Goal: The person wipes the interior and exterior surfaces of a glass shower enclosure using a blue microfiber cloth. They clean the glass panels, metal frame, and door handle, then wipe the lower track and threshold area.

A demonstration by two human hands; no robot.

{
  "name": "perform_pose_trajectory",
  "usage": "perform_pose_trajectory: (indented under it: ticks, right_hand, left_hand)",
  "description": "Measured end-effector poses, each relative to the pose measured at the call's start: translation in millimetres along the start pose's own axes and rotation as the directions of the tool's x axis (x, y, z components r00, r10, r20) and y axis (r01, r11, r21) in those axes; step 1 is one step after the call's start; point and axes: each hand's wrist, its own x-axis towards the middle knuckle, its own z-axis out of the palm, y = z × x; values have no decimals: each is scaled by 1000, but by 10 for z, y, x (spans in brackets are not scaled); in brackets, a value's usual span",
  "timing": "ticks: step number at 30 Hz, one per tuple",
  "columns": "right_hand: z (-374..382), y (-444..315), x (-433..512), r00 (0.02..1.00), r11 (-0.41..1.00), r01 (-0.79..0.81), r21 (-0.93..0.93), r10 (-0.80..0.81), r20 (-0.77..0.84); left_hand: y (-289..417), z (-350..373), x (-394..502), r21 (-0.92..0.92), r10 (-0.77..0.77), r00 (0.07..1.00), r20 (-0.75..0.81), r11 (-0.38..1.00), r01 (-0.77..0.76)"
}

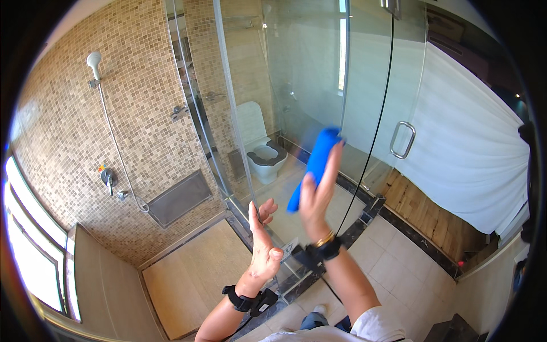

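My right hand (317,192) holds a folded blue cloth (318,160) flat against a clear glass panel (299,64); cloth and fingers are blurred. Lower and to the left, my left hand (263,243) grips the upright edge of the glass, its fingers on both sides of it. Each wrist wears a black strap with a small device. Behind the glass stands a white toilet (265,164) with a dark seat cover and its lid raised.
A hand shower (94,64) and a mixer tap (108,177) hang on the mosaic wall at left. To the right is a glass door with a metal handle (402,140), beside a white curtain (466,141). Dark stone sills (419,241) cross the tiled floor. A window (38,248) is at lower left.
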Motion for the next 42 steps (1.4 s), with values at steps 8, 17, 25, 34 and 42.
perform_pose_trajectory:
  ticks: [8, 17, 25, 34, 42]
  right_hand:
    - [-42, -176, -519, 933, 949, 316, -9, -308, 188]
    - [-100, 181, -17, 993, 995, 100, 7, -100, 55]
    - [-255, 485, -329, 917, 928, 360, -96, -333, 219]
    - [-458, 1101, 527, 999, 999, 17, -52, -19, -30]
    - [-559, 1236, -215, 989, 989, 123, -79, -116, 86]
  left_hand:
    - [102, -4, -79, 357, 180, 969, -166, 928, -111]
    - [2, 397, -128, 623, 396, 898, 191, 658, -423]
    - [-74, 699, 117, 663, 283, 945, 163, 678, -318]
    - [-159, 1060, 486, 700, 270, 948, 169, 644, -309]
    - [-354, 1478, 661, 726, 256, 943, 213, 605, -328]
